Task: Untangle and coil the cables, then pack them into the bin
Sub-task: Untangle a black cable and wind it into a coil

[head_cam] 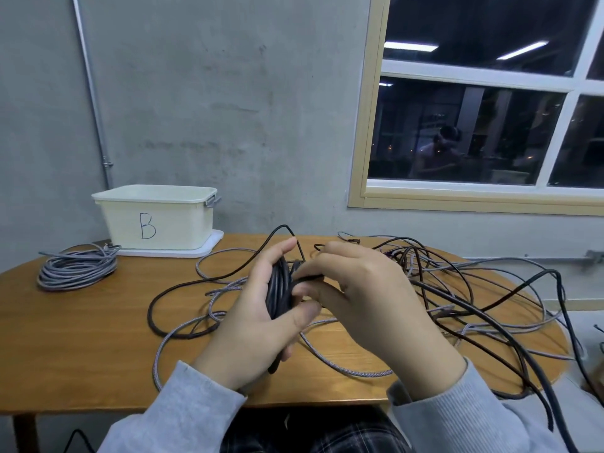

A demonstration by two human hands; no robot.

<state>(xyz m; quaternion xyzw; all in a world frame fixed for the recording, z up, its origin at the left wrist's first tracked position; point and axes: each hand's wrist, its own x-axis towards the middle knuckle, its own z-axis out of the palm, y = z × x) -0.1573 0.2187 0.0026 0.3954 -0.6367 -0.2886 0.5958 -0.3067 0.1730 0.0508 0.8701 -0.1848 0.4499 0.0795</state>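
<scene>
Head-worn view, facing forward and down, close over table (98, 322)

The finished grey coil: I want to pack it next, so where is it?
The grey coil lies at the table's far left, just left of the cream bin marked B.

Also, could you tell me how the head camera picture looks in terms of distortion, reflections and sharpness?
Head view: wide-angle bending curves the conduit pipe and window frame; the dark window panes mirror ceiling strip lights and a faint seated figure; light is soft and even; the hands and the black coil look slightly soft, the bin fairly crisp.
</scene>
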